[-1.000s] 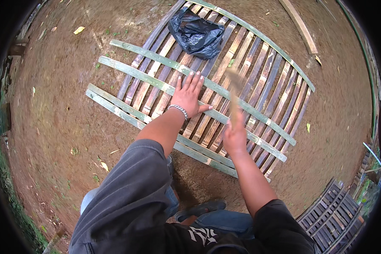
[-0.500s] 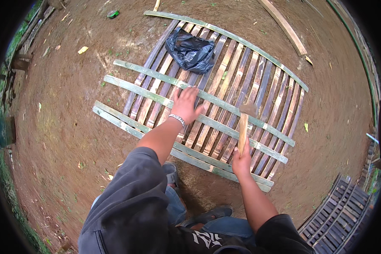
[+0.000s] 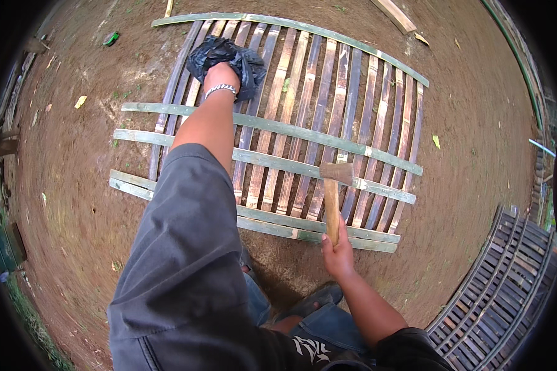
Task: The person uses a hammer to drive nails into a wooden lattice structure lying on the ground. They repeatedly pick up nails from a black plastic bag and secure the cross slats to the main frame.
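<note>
The left hand (image 3: 221, 75) is sunk into the black bag (image 3: 251, 67) at the upper left of the frame; its fingers are hidden by crumpled plastic, so whether they are spread or closed on anything cannot be told. The bag is bunched around the hand, and its contents cannot be seen. A chain bracelet (image 3: 220, 89) is worn on that wrist.

By the right hand (image 3: 338, 255), right of lower centre, the wooden handle of a tool (image 3: 332, 207) is held in a closed grip near its lower end. The tool's broad brown head is pointed up the frame, away from the fingers, over a green strip (image 3: 278, 162); whether the two are touching cannot be told.

The bag is borne by a row of bamboo slats (image 3: 353, 86), laid side by side across the middle of the frame. The slats are crossed by green strips at the top, middle and bottom, with two placed close together along the lower edge.

Farther out, a beam (image 3: 395, 15) is seen on the soil (image 3: 476, 185) at the upper right, and a second rack (image 3: 495, 297) at the lower right
</note>
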Demonstrator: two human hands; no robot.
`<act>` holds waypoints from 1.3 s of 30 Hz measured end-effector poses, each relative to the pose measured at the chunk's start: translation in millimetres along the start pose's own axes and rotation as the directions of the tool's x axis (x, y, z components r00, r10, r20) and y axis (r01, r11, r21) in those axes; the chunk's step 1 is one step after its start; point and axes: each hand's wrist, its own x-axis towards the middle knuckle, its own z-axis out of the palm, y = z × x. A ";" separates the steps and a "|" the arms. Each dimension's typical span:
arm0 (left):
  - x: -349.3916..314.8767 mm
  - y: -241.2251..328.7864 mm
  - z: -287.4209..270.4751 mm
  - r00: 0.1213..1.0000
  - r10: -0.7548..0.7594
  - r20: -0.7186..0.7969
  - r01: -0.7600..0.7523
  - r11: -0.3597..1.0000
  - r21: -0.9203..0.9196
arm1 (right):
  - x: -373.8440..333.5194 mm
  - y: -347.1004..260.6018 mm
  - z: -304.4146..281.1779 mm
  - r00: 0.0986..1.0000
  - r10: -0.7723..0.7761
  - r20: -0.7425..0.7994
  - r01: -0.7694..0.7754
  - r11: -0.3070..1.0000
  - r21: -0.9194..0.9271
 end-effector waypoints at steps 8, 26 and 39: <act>11.1 -10.2 -3.6 1.000 0.006 -0.008 -0.006 0.998 -0.064 | -6.8 -2.0 9.6 0.992 -0.128 0.006 0.128 0.989 -0.080; -53.0 11.1 -40.6 0.870 -0.079 -0.487 -0.413 0.424 -0.806 | 5.4 -16.6 5.9 0.994 -0.101 0.046 0.100 0.994 0.037; -196.5 9.1 83.3 0.919 0.143 -0.366 -0.313 0.831 -0.461 | 38.1 -17.1 9.1 0.995 -0.060 0.076 0.039 0.966 0.254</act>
